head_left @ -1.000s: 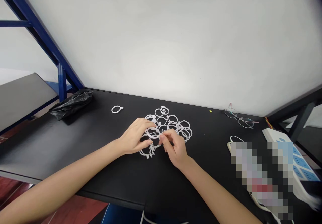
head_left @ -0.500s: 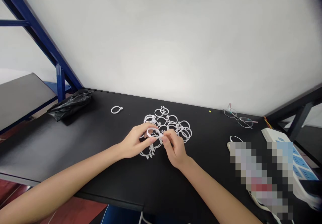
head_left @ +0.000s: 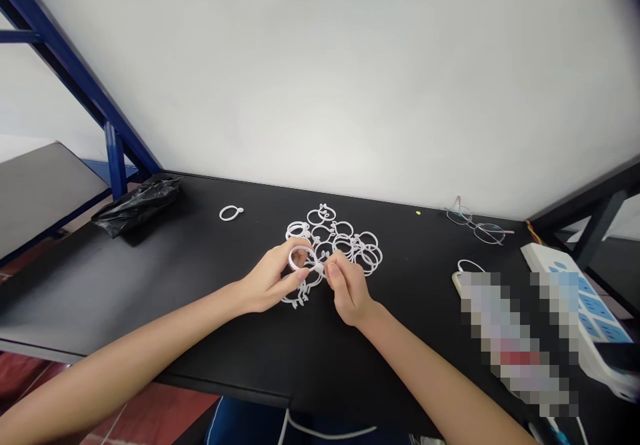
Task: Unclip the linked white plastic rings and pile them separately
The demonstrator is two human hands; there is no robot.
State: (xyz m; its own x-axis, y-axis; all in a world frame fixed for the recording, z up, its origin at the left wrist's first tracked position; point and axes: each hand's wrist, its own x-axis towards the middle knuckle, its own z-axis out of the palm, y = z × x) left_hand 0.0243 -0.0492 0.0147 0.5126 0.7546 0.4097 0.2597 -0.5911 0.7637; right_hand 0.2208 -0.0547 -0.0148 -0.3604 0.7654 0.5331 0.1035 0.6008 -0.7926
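Note:
A white plastic curtain ring [head_left: 319, 267] with a small eyelet is held up over the black table [head_left: 210, 345]. My left hand [head_left: 267, 278] is closed on its round part, thumb in front and fingers behind. The fingers of my right hand [head_left: 351, 291] are pinched at the eyelet side; their tips hide part of what they grip. Behind and beneath both hands lies a loose pile of similar white rings [head_left: 343, 236], partly covered by the hands. One more white ring [head_left: 241, 210] lies apart, farther left on the table.
A crumpled black plastic bag [head_left: 137, 206] lies at the far left. On the right are eyeglasses [head_left: 489, 233], a blurred-out object [head_left: 515, 345] with a white cable, and a white power strip [head_left: 595, 305]. A white wall [head_left: 320, 85] stands behind the table.
The held ring is tilted more upright, its round face showing more. My right fingers are curled tighter and slightly farther right. The view has shifted a little.

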